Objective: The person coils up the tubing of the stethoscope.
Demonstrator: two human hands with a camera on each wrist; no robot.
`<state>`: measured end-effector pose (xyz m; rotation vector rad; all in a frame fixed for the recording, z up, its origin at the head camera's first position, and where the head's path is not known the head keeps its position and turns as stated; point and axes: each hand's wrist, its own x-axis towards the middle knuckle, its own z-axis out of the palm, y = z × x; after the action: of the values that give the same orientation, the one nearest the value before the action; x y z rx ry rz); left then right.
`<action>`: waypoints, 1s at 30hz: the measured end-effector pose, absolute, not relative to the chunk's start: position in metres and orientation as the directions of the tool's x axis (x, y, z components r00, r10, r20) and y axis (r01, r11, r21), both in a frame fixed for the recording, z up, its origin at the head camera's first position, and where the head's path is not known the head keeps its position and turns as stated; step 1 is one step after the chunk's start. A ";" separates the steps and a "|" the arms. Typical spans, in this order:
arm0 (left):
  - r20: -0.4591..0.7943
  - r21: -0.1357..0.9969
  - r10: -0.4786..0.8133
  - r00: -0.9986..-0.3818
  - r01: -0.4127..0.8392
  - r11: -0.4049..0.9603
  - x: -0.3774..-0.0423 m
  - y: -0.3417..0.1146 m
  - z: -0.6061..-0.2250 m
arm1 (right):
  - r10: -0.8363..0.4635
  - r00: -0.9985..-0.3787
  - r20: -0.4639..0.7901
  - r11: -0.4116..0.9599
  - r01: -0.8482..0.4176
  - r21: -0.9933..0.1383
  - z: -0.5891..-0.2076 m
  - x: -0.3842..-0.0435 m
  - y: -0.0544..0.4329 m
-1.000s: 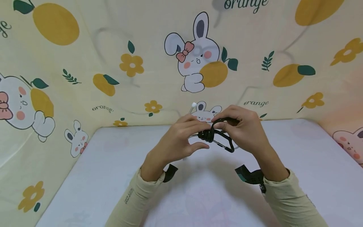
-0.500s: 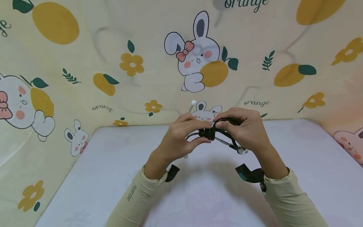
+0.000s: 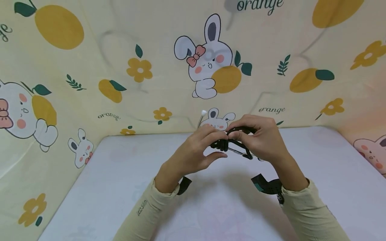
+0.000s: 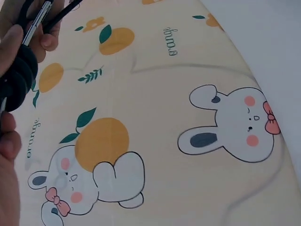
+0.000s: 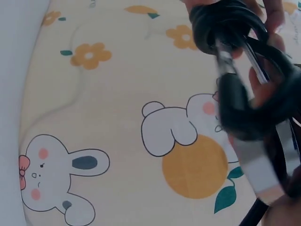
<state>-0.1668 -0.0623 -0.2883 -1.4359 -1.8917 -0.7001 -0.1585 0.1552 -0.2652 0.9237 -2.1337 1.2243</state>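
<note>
A black cord (image 3: 222, 145) is wound in tight turns round what looks like a black carabiner (image 3: 249, 152) with a silver bar. My left hand (image 3: 194, 149) holds the wound part, fingers above and thumb below; the left wrist view shows the coil (image 4: 21, 82) there. My right hand (image 3: 263, 137) pinches a looped length of cord between thumb and fingers, just right of the turns. Close up in the right wrist view are the coil (image 5: 225, 23) and the blurred black frame corner (image 5: 235, 110). A thin white-tipped piece (image 3: 203, 113) sticks up behind my left hand.
A white-covered table (image 3: 211, 211) lies under both hands. Behind it hangs a cream cloth (image 3: 169, 26) printed with rabbits and oranges. Dark straps (image 3: 268, 186) show at both wrists, by the pale sleeves.
The left thumb closed up to the wound cord half a second ago and now stands lower, apart from it. The carabiner's right end has shifted slightly; the right hand keeps hold of the cord.
</note>
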 end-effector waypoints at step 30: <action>0.831 -0.081 0.555 -0.035 0.980 0.183 -0.175 -0.065 -0.291 | -0.354 -0.876 0.327 0.518 -0.475 -0.711 -0.274 -0.183 0.188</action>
<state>-0.1746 -0.0653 -0.2905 -1.4694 -1.6927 -0.6991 -0.1834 0.1880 -0.2743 0.7182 -2.6123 1.2900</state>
